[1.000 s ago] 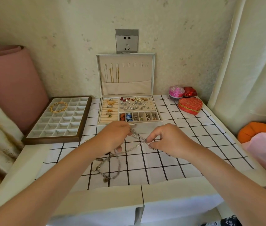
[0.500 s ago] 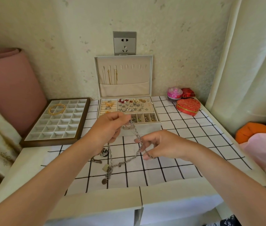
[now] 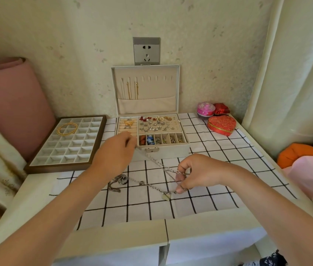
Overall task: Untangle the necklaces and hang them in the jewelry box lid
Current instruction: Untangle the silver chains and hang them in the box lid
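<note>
A silver chain necklace with a heart pendant is stretched between both hands above the checked cloth. My left hand pinches one end up near the front of the box. Lower and to the right, my right hand pinches the chain beside the pendant. A tangle of other silver necklaces lies on the cloth under my left wrist. The cream jewelry box stands open behind; its lid is upright, with two gold chains hanging from the hooks on its left side.
A brown divided tray with a gold chain sits at the left. A red heart box, a pink round box and a small red box stand at the back right. A curtain hangs at the right.
My right hand has taken hold of the chain near the pendant and drawn it out to the right. The silver chain now runs taut between the hands, pulled away from the tangle.
</note>
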{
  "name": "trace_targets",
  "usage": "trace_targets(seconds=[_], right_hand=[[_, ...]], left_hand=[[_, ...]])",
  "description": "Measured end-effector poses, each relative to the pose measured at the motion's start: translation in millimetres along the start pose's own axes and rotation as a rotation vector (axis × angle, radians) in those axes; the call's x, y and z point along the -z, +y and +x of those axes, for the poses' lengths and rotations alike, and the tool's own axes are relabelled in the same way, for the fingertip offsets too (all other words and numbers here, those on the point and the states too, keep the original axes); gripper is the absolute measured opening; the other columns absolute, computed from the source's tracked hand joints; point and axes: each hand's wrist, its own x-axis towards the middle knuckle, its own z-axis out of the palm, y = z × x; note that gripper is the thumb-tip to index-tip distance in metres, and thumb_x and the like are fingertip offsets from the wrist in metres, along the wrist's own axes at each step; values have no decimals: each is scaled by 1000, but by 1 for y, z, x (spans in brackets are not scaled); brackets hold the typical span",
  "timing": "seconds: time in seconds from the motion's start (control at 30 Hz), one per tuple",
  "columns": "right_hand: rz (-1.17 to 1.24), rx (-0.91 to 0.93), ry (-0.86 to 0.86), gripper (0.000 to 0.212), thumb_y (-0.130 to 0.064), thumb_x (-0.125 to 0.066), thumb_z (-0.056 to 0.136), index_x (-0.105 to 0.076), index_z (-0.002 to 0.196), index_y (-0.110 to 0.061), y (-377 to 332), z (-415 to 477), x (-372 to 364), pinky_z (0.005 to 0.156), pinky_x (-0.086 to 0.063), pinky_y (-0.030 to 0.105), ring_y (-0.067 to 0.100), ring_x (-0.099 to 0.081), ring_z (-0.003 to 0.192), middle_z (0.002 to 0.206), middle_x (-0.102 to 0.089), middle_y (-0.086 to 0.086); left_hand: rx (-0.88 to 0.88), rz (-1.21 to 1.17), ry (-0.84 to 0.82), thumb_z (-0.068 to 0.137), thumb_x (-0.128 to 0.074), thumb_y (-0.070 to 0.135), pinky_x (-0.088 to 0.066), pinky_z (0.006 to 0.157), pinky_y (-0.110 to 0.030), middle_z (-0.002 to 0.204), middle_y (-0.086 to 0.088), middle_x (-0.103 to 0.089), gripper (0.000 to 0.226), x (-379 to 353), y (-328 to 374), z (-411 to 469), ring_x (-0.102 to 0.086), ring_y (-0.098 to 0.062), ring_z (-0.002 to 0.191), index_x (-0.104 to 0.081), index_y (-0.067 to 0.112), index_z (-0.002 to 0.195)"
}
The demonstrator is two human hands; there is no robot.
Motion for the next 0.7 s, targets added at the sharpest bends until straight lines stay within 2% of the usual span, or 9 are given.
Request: trace_targets(seconds=[0.07, 0.17, 0.27, 0.33, 0.43, 0.53, 0.57, 0.63, 0.7], right_hand=[[-6, 15, 23, 35, -26, -90, 68, -55, 62, -23, 2, 0, -1, 70, -46, 28, 7, -61, 71, 76, -66, -6], [38, 43, 89, 41, -19, -89, 67, -48, 62, -22, 4, -2, -3, 71, -53, 35, 14, -72, 78, 71, -62, -10], [7, 65, 152, 42, -27, -90, 64, -49, 64, -24, 3, -3, -3, 62, -42, 29, 7, -53, 63, 71, -60, -14], [65, 91, 176, 42, -19, -87, 70, -46, 64, -23, 2, -3, -3, 61, -42, 28, 7, -46, 60, 74, -63, -14], [166, 126, 276, 38, -9, -74, 83, -47, 62, -25, 2, -3, -1, 61, -54, 49, 23, -53, 63, 80, -68, -5], [181, 150, 404, 32, -17, -63, 92, -50, 67, -33, 7, 3, 0, 69, -54, 61, 45, -65, 78, 89, -71, 11], [170, 147, 436, 31, -20, -61, 93, -51, 69, -35, 8, 5, 0, 65, -54, 59, 45, -64, 75, 89, -70, 16], [147, 141, 487, 32, -22, -59, 96, -50, 70, -38, 10, 6, 0, 49, -45, 46, 31, -54, 55, 84, -68, 18], [146, 138, 519, 32, -19, -60, 96, -48, 71, -34, 10, 4, 1, 47, -35, 32, 13, -41, 48, 74, -65, 5]], left_hand=[[-50, 246, -98, 103, -40, 35, -39, 51, -29, 70, 4, -61, 30, -2, -4, -1, -55, -13, 60, -58, 22, 83], [-59, 366, -217, 101, -42, 37, -43, 53, -27, 73, 5, -63, 28, -1, -9, -2, -58, -12, 65, -59, 25, 81], [-56, 487, -326, 99, -45, 39, -43, 58, -26, 77, 7, -62, 25, -5, -12, -2, -58, -10, 72, -58, 28, 81], [-37, 497, -387, 100, -44, 38, -44, 62, -26, 80, 8, -60, 21, -11, -14, -3, -57, -10, 75, -54, 30, 83], [-54, 534, -422, 101, -39, 32, -43, 65, -26, 83, 9, -58, 18, -12, -14, -5, -53, -9, 76, -53, 29, 89], [-40, 527, -449, 100, -40, 31, -49, 74, -27, 89, 11, -59, 15, -8, -13, -3, -55, -9, 82, -54, 31, 96], [-36, 528, -454, 99, -42, 31, -51, 77, -28, 90, 11, -60, 13, -6, -13, -2, -56, -9, 84, -54, 33, 97], [-45, 524, -456, 99, -44, 34, -51, 76, -27, 90, 13, -59, 9, -3, -12, -1, -57, -8, 84, -53, 36, 98], [-62, 438, -463, 98, -45, 45, -47, 69, -27, 85, 14, -58, 11, 1, -12, 0, -56, -6, 79, -54, 39, 98]])
